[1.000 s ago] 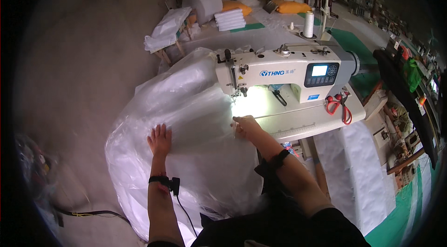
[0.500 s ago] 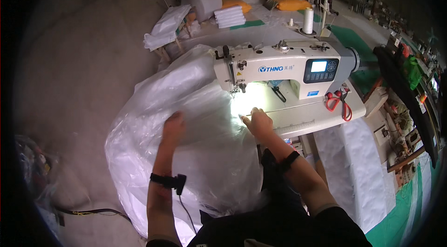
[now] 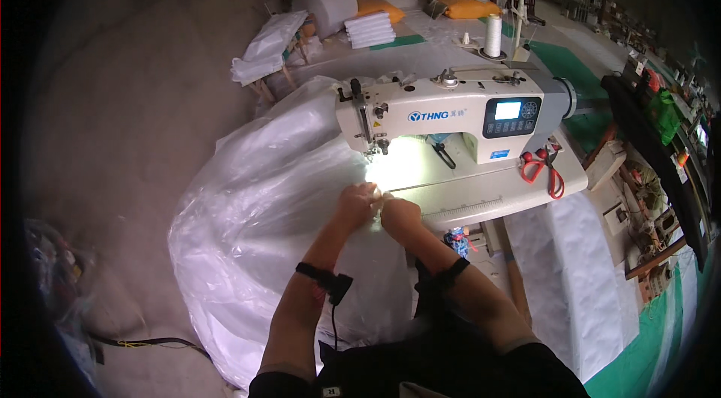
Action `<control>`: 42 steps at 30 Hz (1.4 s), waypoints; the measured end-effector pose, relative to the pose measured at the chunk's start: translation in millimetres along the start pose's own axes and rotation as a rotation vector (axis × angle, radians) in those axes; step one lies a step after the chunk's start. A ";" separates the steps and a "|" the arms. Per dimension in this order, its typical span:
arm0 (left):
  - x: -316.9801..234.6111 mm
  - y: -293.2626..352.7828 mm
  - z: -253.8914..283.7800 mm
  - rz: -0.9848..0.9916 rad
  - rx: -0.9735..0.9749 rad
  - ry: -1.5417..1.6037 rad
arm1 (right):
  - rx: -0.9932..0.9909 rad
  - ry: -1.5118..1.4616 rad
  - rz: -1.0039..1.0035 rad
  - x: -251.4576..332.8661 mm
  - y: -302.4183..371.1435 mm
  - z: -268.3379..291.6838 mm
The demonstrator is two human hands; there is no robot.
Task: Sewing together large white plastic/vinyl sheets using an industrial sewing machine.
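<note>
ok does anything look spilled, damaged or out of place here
Nothing clearly stands out. The sewing machine looks intact, the thread cone stands upright, and red-handled scissors lie on the machine's bed. The translucent sheeting is merely crinkled.

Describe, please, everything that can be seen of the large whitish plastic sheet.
The plastic sheet looks thin, glossy and partly see-through, whitish with a faint violet tint. It is loose and crumpled, with long creases and billowing folds. It spreads left of the sewing machine and reaches down toward the person's lap. The left hand and right hand meet at its right side, near the bright light; their exact grip is hidden. What supports it is also hidden.
</note>
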State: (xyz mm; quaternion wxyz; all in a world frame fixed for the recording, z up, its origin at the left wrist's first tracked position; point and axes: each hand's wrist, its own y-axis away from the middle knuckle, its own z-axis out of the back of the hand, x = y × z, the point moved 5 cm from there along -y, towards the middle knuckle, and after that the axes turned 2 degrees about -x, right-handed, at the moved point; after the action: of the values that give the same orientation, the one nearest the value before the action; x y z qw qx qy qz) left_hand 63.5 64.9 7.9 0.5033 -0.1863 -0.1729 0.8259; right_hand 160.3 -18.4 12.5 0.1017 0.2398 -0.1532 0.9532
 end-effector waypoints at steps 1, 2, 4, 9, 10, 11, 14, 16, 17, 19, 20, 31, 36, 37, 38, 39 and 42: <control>-1.0 9.5 8.4 -0.088 -0.025 0.048 | 0.012 0.046 0.050 3.2 2.0 -2.2; -0.7 20.8 18.1 -0.175 -0.047 0.099 | 0.007 0.018 0.082 5.6 2.6 -3.5; 23.2 54.6 36.0 0.044 0.026 -0.041 | 0.046 0.181 0.110 8.0 3.7 -9.8; 108.4 159.2 98.6 0.821 0.106 -0.508 | 0.064 0.190 0.124 11.2 -17.0 -14.1; 122.5 172.6 108.5 0.917 0.106 -0.487 | 0.062 0.175 0.114 11.9 -22.8 -13.4; 133.8 177.1 114.9 0.915 0.101 -0.462 | 0.071 0.168 0.129 14.8 -28.3 -13.8; 161.6 170.7 120.0 0.942 0.159 -0.386 | 0.095 0.178 0.075 20.7 -42.0 -14.7; 175.4 155.4 120.8 0.948 0.192 -0.364 | 0.106 0.183 -0.026 20.0 -48.1 -15.0; 180.8 147.3 120.4 0.947 0.199 -0.347 | 0.115 0.175 -0.025 20.7 -49.5 -15.8; 190.0 133.2 118.9 0.943 0.214 -0.315 | 0.089 0.142 -0.098 16.4 -49.2 -15.0; 193.6 128.8 118.5 0.951 0.213 -0.320 | 0.111 0.122 -0.101 14.5 -46.5 -16.2; 112.6 93.5 106.6 0.690 0.232 -0.202 | 0.577 -1.081 -0.555 -32.7 103.8 2.5; -7.0 128.1 68.5 0.253 0.090 -0.144 | 0.570 -1.184 -0.424 -28.3 138.3 -8.5; 1.8 138.8 64.9 0.304 0.167 -0.337 | 0.482 -1.310 -0.486 -28.2 143.2 -10.5; 20.2 153.1 75.6 0.436 0.078 -0.419 | 0.409 -1.452 -0.551 -28.8 147.6 -11.6; 42.1 168.2 90.9 0.535 -0.024 -0.490 | 0.396 -1.437 -0.545 -28.7 151.6 -12.2; 109.4 211.4 121.4 0.953 0.093 -0.410 | 0.296 -1.590 -0.597 -31.4 159.3 -10.6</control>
State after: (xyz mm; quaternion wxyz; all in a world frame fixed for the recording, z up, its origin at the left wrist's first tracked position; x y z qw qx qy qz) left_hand -203.5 59.3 -1.0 0.0348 -0.0563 -0.1270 0.9897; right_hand 140.3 -167.1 -50.6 0.1785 0.8770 0.0162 0.4457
